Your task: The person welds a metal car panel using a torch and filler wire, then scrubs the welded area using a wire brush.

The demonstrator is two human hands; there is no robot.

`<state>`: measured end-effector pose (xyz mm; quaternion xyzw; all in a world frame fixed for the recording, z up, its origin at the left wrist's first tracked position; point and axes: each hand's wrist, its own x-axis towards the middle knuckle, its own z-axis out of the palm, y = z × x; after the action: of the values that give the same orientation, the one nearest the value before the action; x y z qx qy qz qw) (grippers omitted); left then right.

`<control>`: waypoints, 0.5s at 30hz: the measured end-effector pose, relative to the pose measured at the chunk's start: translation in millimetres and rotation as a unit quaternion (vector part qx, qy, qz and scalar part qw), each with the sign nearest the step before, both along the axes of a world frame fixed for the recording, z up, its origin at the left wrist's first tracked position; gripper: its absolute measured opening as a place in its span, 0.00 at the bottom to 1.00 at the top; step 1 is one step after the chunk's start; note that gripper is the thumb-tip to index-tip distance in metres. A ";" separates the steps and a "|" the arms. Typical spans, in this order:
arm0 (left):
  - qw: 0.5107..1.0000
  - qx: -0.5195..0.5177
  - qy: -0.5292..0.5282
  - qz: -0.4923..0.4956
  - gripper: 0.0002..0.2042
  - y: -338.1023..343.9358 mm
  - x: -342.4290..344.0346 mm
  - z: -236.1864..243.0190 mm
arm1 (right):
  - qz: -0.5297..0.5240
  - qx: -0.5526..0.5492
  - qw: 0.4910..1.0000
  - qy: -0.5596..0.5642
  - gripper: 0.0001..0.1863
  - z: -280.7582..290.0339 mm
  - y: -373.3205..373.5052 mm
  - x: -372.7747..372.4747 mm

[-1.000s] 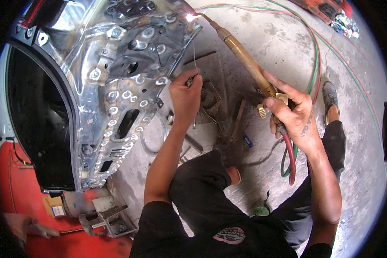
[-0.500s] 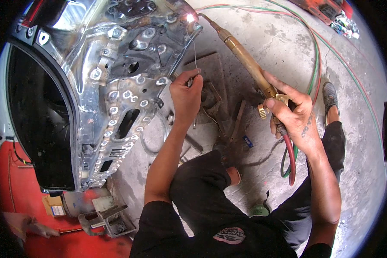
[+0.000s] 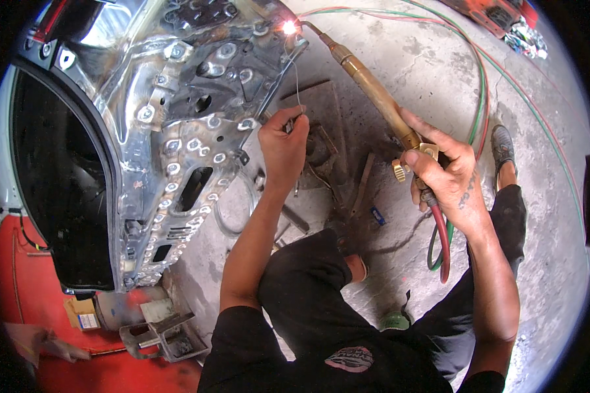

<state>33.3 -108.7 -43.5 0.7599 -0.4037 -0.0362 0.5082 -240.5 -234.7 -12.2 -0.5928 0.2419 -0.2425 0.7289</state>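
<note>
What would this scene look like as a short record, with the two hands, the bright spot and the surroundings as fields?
Left hand: pinches a thin wire that runs up toward the glow
Right hand: grips a brass-coloured torch
Bright spot: by the torch's bent tip, at the edge of a bare metal panel
Hoses: red and green
Floor: grey, stained

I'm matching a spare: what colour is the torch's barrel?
The torch's barrel is brassy gold-brown, showing best in the head view.
</note>
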 end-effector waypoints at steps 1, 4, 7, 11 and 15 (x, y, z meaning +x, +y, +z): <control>1.000 -0.002 -0.001 -0.004 0.09 0.3 0.3 -0.3 | 0.001 0.000 1.000 0.000 0.28 0.0 -0.1 0.1; 1.000 0.003 0.006 -0.004 0.09 1.0 -2.2 2.7 | 0.001 0.001 1.000 0.001 0.28 1.6 0.0 0.3; 1.000 0.005 0.015 -0.003 0.09 1.2 -2.2 3.2 | 0.000 0.001 1.000 0.004 0.28 2.7 0.0 -0.2; 1.000 0.005 0.007 -0.002 0.08 1.3 -1.2 2.6 | -0.001 0.001 1.000 0.009 0.28 1.6 0.4 -0.8; 1.000 0.019 0.014 0.010 0.09 0.1 -2.4 3.8 | -0.003 0.002 1.000 0.009 0.28 -0.2 0.5 -0.7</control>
<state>30.9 -108.6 -39.7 0.7729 -0.3882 -0.0491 0.4996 -241.2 -234.2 -12.4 -0.5932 0.2503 -0.2386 0.7270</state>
